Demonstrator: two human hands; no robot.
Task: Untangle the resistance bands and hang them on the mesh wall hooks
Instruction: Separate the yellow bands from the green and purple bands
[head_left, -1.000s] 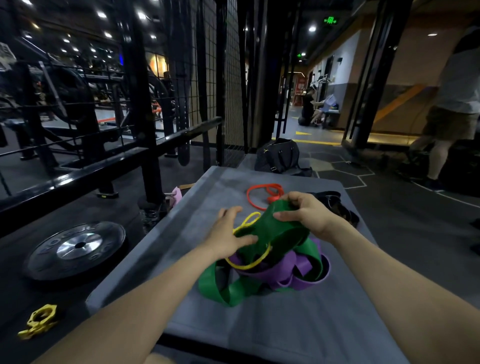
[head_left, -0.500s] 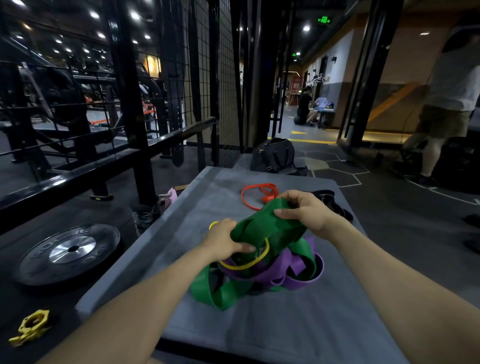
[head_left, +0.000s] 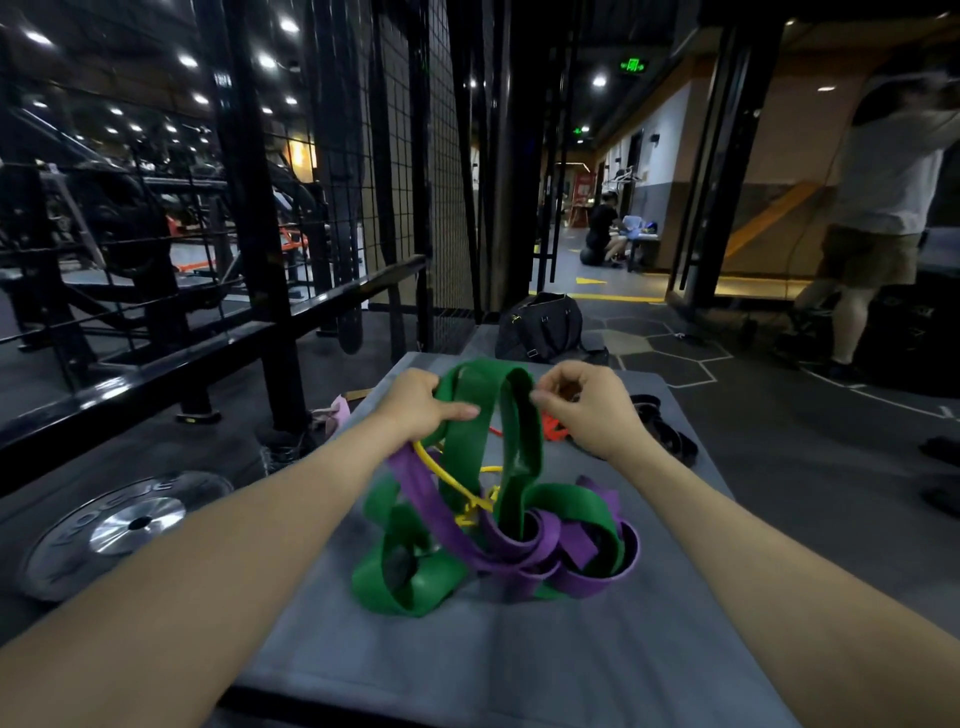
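A tangle of resistance bands sits on the grey mat (head_left: 519, 665). The wide green band (head_left: 514, 447) is lifted into a tall loop above the pile. My left hand (head_left: 415, 405) grips its left side together with the purple band (head_left: 431, 499) and the thin yellow band (head_left: 447, 478). My right hand (head_left: 587, 400) pinches the green loop's right edge near its top. The purple and green coils lie knotted together on the mat below. An orange band (head_left: 553, 428) and a black band (head_left: 660, 426) lie loose behind my right hand. The mesh wall (head_left: 410, 156) stands ahead to the left.
A weight plate (head_left: 124, 525) lies on the floor at the left, beside a black rail (head_left: 156, 364). A black bag (head_left: 540, 327) sits beyond the mat. A person (head_left: 878, 208) stands at the right; another crouches far down the corridor.
Both hands have risen and pulled the green band up from the pile into a tall loop. The purple and yellow bands have come up with my left hand.
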